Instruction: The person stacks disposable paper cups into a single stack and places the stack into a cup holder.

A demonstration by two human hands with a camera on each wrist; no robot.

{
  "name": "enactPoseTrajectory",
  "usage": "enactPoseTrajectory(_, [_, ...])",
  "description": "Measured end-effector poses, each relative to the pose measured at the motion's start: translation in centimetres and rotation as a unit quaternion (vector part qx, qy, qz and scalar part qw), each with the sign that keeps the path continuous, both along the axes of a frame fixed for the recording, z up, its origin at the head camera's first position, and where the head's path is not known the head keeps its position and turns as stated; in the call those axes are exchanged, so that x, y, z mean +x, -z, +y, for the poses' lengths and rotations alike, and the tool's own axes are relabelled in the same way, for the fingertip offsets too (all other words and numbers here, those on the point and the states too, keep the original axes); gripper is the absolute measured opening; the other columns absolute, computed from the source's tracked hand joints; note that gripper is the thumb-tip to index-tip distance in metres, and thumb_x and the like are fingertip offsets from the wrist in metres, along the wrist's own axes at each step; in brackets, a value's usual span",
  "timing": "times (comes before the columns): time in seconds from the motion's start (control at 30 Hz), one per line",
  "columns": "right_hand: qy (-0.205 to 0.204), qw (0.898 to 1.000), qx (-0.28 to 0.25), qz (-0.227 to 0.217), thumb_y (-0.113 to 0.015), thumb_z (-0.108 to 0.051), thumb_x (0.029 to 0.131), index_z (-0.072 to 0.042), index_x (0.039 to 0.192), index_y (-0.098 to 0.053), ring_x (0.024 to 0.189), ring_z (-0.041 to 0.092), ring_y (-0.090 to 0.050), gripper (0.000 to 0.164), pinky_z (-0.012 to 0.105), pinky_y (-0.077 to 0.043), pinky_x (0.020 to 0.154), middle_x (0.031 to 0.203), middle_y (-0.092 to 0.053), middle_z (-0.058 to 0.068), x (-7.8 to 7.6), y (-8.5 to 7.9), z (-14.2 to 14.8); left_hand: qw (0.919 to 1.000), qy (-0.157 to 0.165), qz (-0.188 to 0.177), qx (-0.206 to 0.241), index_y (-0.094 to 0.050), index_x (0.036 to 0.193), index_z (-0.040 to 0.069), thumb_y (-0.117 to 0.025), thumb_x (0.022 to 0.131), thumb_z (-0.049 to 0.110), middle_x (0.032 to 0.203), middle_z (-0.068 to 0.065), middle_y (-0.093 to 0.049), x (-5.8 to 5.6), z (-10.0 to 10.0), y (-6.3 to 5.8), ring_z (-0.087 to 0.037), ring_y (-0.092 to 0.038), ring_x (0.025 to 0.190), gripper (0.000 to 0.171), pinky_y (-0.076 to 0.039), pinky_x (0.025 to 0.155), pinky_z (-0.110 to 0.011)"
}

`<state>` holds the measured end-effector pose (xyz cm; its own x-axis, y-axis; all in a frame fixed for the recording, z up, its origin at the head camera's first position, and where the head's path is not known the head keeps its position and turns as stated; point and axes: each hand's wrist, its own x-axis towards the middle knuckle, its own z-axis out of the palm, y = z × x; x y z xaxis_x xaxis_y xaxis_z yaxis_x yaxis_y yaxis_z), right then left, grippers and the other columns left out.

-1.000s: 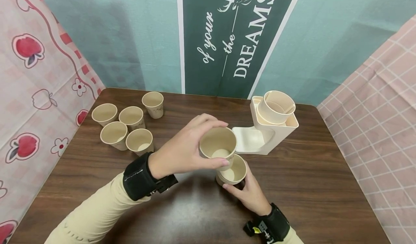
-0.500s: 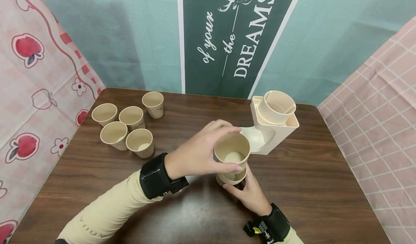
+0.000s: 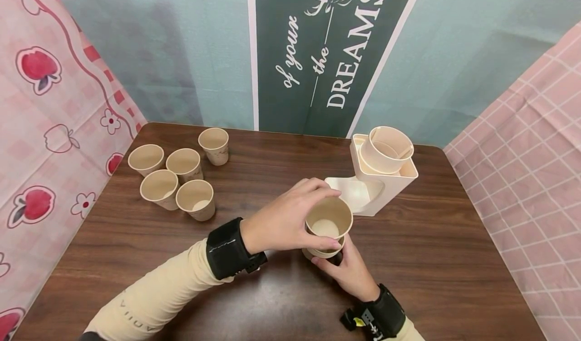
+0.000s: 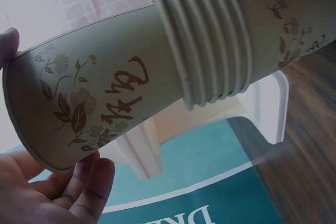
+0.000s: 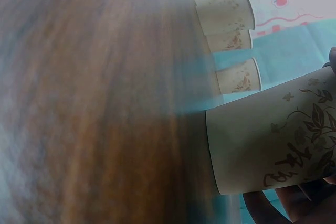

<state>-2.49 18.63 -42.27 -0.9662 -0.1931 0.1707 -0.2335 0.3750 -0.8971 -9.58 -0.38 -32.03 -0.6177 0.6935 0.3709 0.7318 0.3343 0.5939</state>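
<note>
My left hand grips a beige paper cup by its upper part, thumb and fingers on opposite sides. The lower end of this cup sits inside a stack of paper cups, whose several rims lie close together in the left wrist view. Fingers of my right hand are wrapped round the stack from the right. In the right wrist view the stack's lowest cup shows a brown floral print, its base at the table surface. The held cup covers most of the stack's mouth in the head view.
On the left stand several single paper cups, grouped close, with one more cup behind them. A cream-coloured holder with a round funnel-like top stands behind and right of the hands. Fabric walls border the brown table.
My left hand has carried its cup right and downward, from above and left of the stack into the stack's mouth. The right hand has stayed in place round the stack.
</note>
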Motion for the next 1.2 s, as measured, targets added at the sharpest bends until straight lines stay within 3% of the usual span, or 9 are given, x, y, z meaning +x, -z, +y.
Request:
enactPoseTrajectory(0.3, [-0.009, 1.000, -0.007, 0.014, -0.076, -0.008, 0.076, -0.005, 0.135, -0.042, 0.111, 0.015, -0.054, 0.068, 0.029, -0.044, 0.093, 0.124, -0.056, 0.005, 0.0, 0.2, 0.1, 0.9991, 0.008, 0.011, -0.041, -0.053, 0.133, 0.010, -0.072, 0.072, 0.056, 0.125, 0.001, -0.050, 0.0, 0.5, 1.3, -0.010, -0.044, 0.112, 0.079, -0.040, 0.095, -0.023])
enactPoseTrajectory(0.7, [-0.003, 1.000, -0.007, 0.023, -0.077, -0.008, 0.075, 0.000, 0.134, -0.042, 0.111, 0.019, -0.054, 0.069, 0.024, -0.042, 0.095, 0.124, -0.057, 0.010, 0.0, 0.2, 0.1, 0.9982, 0.007, 0.014, -0.058, -0.055, 0.132, 0.011, -0.067, 0.072, 0.064, 0.123, 0.002, -0.051, -0.1, 0.9, 2.6, -0.010, -0.044, 0.111, 0.081, -0.040, 0.094, -0.024])
enactPoseTrajectory(1.2, [-0.008, 1.000, -0.012, 0.003, -0.076, -0.009, 0.077, -0.001, 0.140, -0.035, 0.109, 0.027, -0.055, 0.076, 0.031, -0.047, 0.089, 0.129, -0.053, 0.014, 0.1, 0.0, 0.1, 0.9970, 0.002, 0.021, -0.074, -0.056, 0.132, 0.012, -0.066, 0.072, 0.066, 0.122, 0.003, -0.052, -0.2, 1.1, 3.6, -0.010, -0.045, 0.108, 0.082, -0.040, 0.092, -0.025])
